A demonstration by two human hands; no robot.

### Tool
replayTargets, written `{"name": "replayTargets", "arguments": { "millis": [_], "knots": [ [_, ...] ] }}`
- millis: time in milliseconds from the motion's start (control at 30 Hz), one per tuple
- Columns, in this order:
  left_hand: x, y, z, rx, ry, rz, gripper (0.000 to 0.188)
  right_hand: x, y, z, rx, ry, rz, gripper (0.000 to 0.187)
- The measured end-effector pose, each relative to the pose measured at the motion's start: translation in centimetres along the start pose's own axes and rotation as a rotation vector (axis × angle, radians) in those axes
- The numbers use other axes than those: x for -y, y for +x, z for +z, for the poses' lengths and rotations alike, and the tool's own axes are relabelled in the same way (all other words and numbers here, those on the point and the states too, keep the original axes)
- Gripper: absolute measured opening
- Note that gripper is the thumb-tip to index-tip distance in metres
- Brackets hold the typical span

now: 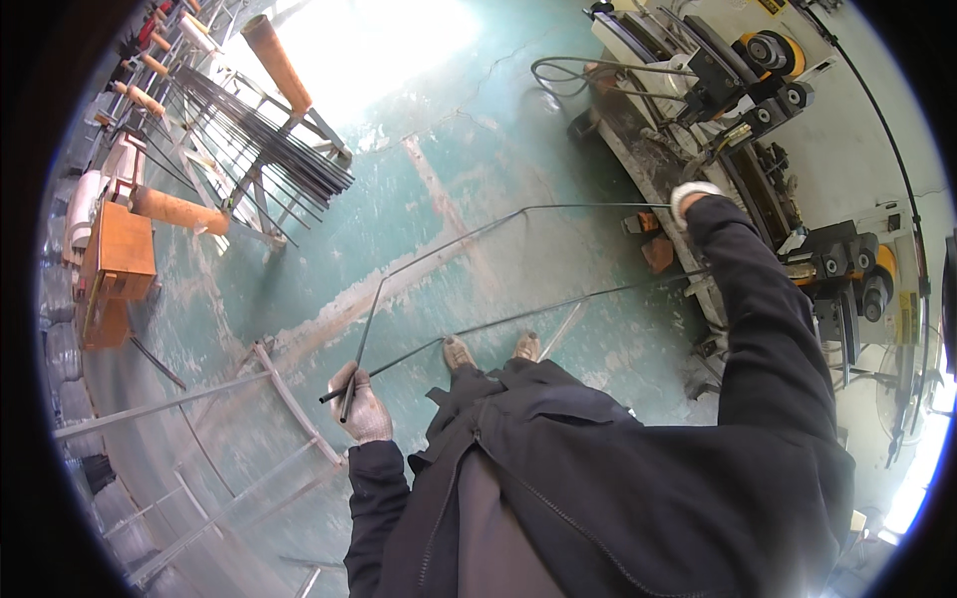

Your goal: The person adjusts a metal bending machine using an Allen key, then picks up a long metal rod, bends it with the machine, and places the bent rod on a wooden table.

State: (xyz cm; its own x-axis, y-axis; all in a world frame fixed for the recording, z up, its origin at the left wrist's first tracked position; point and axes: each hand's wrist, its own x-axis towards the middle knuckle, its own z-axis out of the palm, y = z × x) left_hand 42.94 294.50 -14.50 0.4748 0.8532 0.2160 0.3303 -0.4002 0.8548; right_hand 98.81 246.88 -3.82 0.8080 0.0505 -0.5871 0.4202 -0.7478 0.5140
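Note:
My left hand [365,411], in a pale work glove, is closed around two dark ends of thin metal rod that cross in its grip. From there a bent metal rod [454,241] runs up, angles at two bends and reaches my right hand [696,195]. That hand, gloved too, is closed at the rod's far part beside the machine bench; its fingers are partly hidden. A second, straighter length [558,305] slants from my left hand to the bench edge. Whether the two lengths join is hidden by the bench and my sleeve.
Along the right stands a machine bench [638,164] with motors and cables. A rack at upper left carries a bundle of dark rods [269,130]. An orange box [125,254] is at left, above a metal frame [289,394]. My shoes [457,354] stand on worn green floor.

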Motion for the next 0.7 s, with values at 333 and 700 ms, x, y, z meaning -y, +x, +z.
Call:
{"name": "replayTargets", "arguments": {
  "millis": [333, 700],
  "knots": [
    [-0.2, 2.4, 0.2, -0.011, -0.012, -0.116, 0.012, -5.0, -7.4, 3.1, 0.04, 0.034, -0.085, 0.035],
    [1.0, 3.8, 0.8, -0.053, -0.113, -0.145, 0.018, -10.5, -16.0, 6.6, -0.102, 0.546, -0.121, 0.032]
  ]
}}
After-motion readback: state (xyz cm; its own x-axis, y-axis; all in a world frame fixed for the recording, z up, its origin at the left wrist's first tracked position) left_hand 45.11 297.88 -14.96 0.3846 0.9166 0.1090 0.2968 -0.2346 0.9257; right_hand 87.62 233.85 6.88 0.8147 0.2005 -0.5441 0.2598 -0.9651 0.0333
